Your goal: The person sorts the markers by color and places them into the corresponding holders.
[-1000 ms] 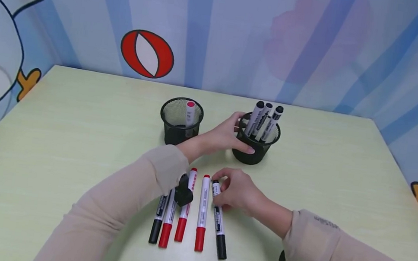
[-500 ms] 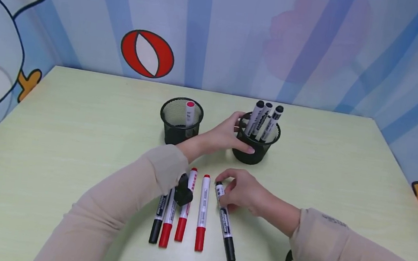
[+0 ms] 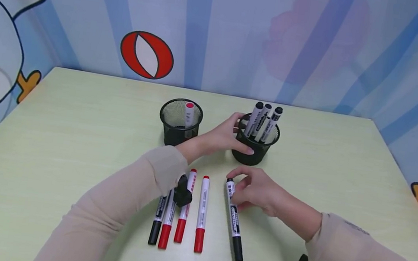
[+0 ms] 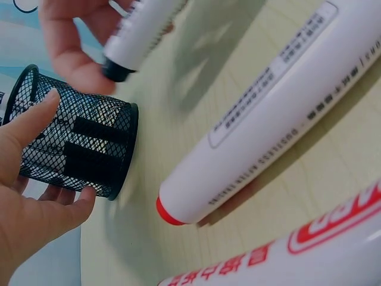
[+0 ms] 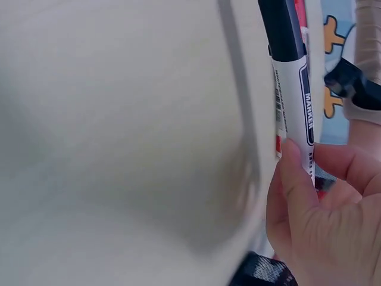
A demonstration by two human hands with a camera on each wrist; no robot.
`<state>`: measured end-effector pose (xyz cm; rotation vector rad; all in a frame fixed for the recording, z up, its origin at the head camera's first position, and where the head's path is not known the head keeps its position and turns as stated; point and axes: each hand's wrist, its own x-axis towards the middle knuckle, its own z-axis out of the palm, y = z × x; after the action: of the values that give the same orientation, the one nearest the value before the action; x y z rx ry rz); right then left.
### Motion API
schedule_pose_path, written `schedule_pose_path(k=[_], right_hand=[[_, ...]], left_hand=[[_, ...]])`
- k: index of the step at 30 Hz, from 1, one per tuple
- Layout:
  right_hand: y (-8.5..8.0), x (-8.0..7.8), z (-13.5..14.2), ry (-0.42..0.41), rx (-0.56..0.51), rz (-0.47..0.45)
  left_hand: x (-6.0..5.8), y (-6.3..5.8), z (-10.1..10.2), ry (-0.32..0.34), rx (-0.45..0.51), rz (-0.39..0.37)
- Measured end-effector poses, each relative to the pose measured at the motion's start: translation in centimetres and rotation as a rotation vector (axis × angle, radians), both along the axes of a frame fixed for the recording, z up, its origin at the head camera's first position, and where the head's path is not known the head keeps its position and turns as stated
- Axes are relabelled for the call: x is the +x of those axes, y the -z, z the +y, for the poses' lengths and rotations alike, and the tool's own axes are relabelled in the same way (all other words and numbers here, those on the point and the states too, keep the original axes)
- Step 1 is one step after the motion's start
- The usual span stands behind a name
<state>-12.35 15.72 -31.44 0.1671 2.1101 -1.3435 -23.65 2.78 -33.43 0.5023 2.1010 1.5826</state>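
My left hand point(image 3: 227, 137) holds the right-hand black mesh pen cup point(image 3: 255, 153), thumb in front and fingers behind it. Several black-tipped markers point(image 3: 261, 121) stand in that cup. Between thumb and fingers my right hand point(image 3: 260, 191) pinches a black-capped marker point(image 3: 235, 220), its black cap toward me. In the right wrist view the marker point(image 5: 293, 98) casts a separate shadow, so it appears lifted off the table. Left of it lie a red-capped marker point(image 3: 202, 212), another red-capped marker point(image 3: 180, 229), a third red-capped marker point(image 3: 165, 234) and a black-capped one point(image 3: 155, 230), partly hidden by my left sleeve.
Left of my left hand stands a second black mesh pen cup point(image 3: 178, 135) with one red-tipped marker point(image 3: 189, 115) in it. The pale tabletop point(image 3: 97, 112) ends at a patterned wall point(image 3: 235, 42). A dark wrist device point(image 3: 183, 192) hangs over the lying markers.
My right hand has moved right, carrying the black-capped marker away from the row of red-capped ones. My left hand and both cups have stayed in place.
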Motion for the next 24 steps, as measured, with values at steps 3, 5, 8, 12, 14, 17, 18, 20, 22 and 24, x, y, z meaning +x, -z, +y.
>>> schedule_pose_path(k=[3,5,8,12,14,17,18,20,22,24], right_hand=[[-1.0,-0.1,0.5,-0.002,-0.052,0.014],[-1.7,-0.3,0.8,0.000,-0.093,0.031],[-2.7,-0.6,1.3,0.011,-0.127,0.067],[-3.9,-1.0,1.9,0.029,-0.139,0.102],[-4.4,-1.3,2.2,0.037,-0.152,0.118],[-5.2,-1.6,2.7,0.052,-0.182,0.142],[-5.4,-1.8,2.8,0.056,-0.190,0.149],[-5.9,-1.9,3.0,0.060,-0.196,0.167],[-6.3,-2.1,3.3,0.068,-0.197,0.187],[-6.7,-2.3,3.6,0.077,-0.191,0.209]], left_hand=[[0.0,0.1,0.0,0.007,0.015,0.008],[0.0,0.1,0.0,0.012,0.032,0.010],[-0.1,0.0,0.0,0.013,0.054,0.006],[-0.3,0.0,0.2,0.003,0.036,-0.002],[-0.3,0.0,0.2,0.000,0.025,-0.004],[-0.3,0.0,0.2,0.001,0.033,-0.011],[-0.3,0.0,0.2,0.003,0.039,-0.014],[-0.3,0.0,0.2,0.006,0.051,-0.020],[-0.3,0.0,0.1,0.009,0.053,-0.021],[-0.2,0.0,0.1,0.012,0.048,-0.020]])
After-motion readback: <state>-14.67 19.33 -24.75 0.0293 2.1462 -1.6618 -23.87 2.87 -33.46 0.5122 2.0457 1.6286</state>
